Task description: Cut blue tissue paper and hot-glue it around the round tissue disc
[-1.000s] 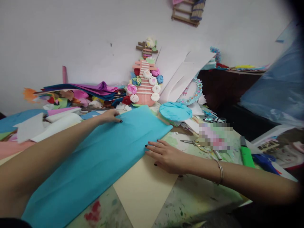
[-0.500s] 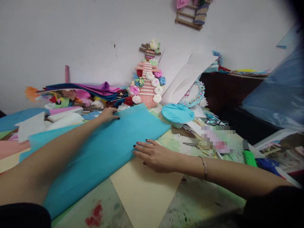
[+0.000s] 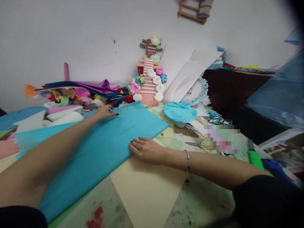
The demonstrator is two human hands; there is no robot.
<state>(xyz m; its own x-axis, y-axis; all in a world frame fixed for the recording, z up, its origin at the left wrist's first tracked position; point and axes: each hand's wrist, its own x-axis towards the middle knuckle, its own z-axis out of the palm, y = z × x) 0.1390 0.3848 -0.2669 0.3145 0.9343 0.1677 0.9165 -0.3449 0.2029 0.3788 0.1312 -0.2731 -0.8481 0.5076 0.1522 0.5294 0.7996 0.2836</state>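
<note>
A large folded sheet of blue crepe paper (image 3: 106,148) lies slantwise across the table. At its far edge rests my left hand (image 3: 105,112), thumb and fingers apart, the thumb on the paper. My right hand (image 3: 147,150) lies palm down on the near edge, its fingers close together, slightly bent and resting on the paper. Below that hand is a cream sheet of card (image 3: 147,190), partly under the blue paper. Just beyond the blue paper's right corner sits a round piece covered in blue paper (image 3: 180,111).
Scissors (image 3: 197,144), glasses (image 3: 219,120) and a green marker (image 3: 255,158) lie to the right. A pink lute-shaped craft (image 3: 149,91) with paper flowers leans on the wall. Stacked coloured paper (image 3: 83,87) fills the back left. A blue plastic bag (image 3: 277,95) hangs at right.
My right hand has slid left along the near edge, and its fingers have drawn closer together. The blue paper has shifted slightly left. My left hand stays at the far edge.
</note>
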